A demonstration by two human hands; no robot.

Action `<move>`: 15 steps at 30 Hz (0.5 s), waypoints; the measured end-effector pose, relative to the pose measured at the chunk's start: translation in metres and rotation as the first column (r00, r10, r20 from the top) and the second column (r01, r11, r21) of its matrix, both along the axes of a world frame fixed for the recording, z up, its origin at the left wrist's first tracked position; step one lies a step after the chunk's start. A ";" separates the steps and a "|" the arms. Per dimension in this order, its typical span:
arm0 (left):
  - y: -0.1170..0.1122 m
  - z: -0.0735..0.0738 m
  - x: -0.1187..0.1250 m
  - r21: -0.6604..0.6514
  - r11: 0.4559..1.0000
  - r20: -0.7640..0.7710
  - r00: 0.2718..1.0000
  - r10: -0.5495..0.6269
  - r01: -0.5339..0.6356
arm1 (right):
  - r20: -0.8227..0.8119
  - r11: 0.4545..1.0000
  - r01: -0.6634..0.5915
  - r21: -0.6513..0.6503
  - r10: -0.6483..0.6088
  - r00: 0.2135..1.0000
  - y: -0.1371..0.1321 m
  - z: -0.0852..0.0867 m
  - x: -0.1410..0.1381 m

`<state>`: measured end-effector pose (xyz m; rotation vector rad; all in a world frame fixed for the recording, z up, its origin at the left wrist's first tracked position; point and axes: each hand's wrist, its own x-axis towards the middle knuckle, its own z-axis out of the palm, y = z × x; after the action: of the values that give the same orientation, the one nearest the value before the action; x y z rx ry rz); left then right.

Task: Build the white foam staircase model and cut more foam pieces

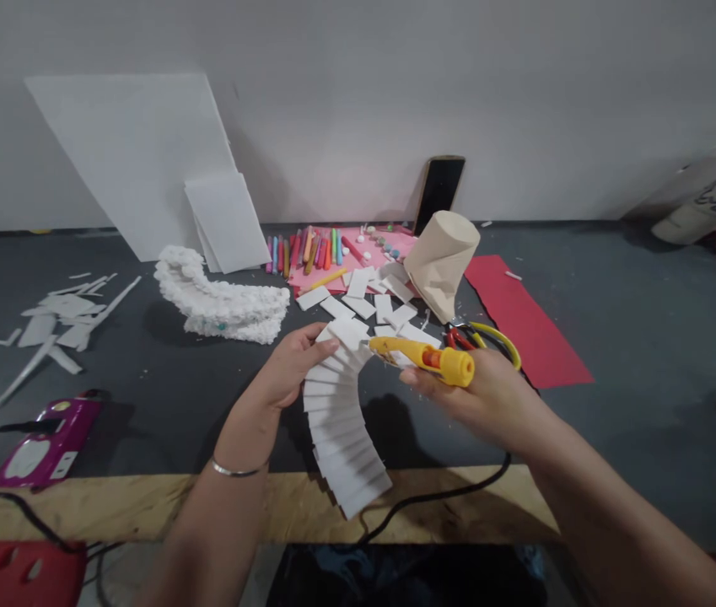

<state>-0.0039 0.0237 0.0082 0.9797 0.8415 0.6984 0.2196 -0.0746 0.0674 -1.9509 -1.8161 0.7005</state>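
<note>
Over the near table edge (110,506), the left hand (291,367) is gripping a curved foam-board staircase (341,434) by its upper steps; it looks light and fragile. The right hand (490,403) is clasping a yellow glue gun (427,356).

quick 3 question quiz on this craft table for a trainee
1. True or false: the right hand holds a glue gun.
2. What leans on the wall behind the paper roll? A) phone B) mug C) laptop
3. Fill in: the left hand holds a curved strip of ____ tiles.
Key: 1 true; 2 A; 3 white.
</note>
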 end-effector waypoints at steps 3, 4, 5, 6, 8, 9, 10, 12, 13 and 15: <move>0.001 -0.002 -0.001 -0.001 1.000 0.014 1.000 0.007 -0.007 | -0.010 1.000 -0.010 -0.026 0.010 1.000 -0.005 -0.002 0.003; 0.002 -0.003 -0.001 -0.002 1.000 0.017 1.000 0.011 -0.011 | -0.012 0.999 -0.004 -0.037 0.003 1.000 -0.006 -0.003 0.005; 0.002 -0.003 -0.001 -0.002 1.000 0.017 1.000 0.012 -0.012 | -0.013 0.999 0.009 -0.043 -0.009 1.000 -0.008 -0.004 0.006; 0.002 -0.003 -0.001 -0.003 1.000 0.015 1.000 0.013 -0.013 | -0.015 0.999 0.021 -0.041 -0.022 1.000 -0.009 -0.005 0.008; 0.002 -0.003 -0.001 -0.005 1.000 0.010 1.000 0.015 -0.015 | -0.026 0.999 0.048 -0.012 -0.049 0.998 -0.010 -0.007 0.011; 0.002 -0.002 -0.001 -0.007 1.000 0.008 1.000 0.016 -0.016 | -0.032 0.998 0.059 0.002 -0.059 0.998 -0.010 -0.007 0.011; 0.001 -0.002 0.000 -0.010 1.000 0.005 1.000 0.018 -0.018 | -0.037 0.998 0.065 0.005 -0.065 0.997 -0.010 -0.007 0.011; 0.001 -0.001 0.000 -0.015 1.000 -0.001 1.000 0.020 -0.020 | -0.037 0.998 0.059 -0.027 -0.060 0.998 -0.008 -0.007 0.009; 0.000 -0.001 0.000 -0.019 1.000 -0.002 1.000 0.021 -0.021 | -0.032 0.998 0.052 -0.047 -0.054 0.998 -0.007 -0.006 0.008; 0.000 -0.001 0.000 -0.025 0.999 0.001 1.000 0.021 -0.021 | -0.022 0.997 0.038 -0.070 -0.040 0.999 -0.006 -0.005 0.006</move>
<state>-0.0037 0.0240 0.0071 0.9492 0.8589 0.7048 0.2254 -0.0809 0.0625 -2.0078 -1.7573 0.7811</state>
